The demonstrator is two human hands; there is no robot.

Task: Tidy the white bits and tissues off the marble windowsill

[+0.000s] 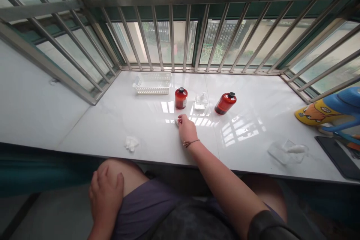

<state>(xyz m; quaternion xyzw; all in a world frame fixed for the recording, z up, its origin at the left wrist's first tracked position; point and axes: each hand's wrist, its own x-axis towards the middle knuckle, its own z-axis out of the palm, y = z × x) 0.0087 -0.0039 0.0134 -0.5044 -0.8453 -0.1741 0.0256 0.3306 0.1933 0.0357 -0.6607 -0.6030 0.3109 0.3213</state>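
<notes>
My right hand (187, 129) reaches low over the white counter (152, 127), its fingers closed around a small whitish thing (177, 122) whose kind I cannot make out. Just beyond the fingertips stands an upright red bottle (180, 99) with a black cap and a pale label. Right of it is a small clear bottle (200, 102), its details washed out by glare. Farther right, a second red bottle (225, 103) with a black cap looks slanted in the view. My left hand (105, 193) lies on my left knee, fingers stretched out and holding nothing.
A white perforated basket (152, 90) sits near the barred window. Crumpled white tissue (131, 143) lies near the counter's front edge. At right are a clear plastic packet (289, 152), a dark flat phone-like slab (339, 157) and a yellow-and-blue tumbler (316, 113).
</notes>
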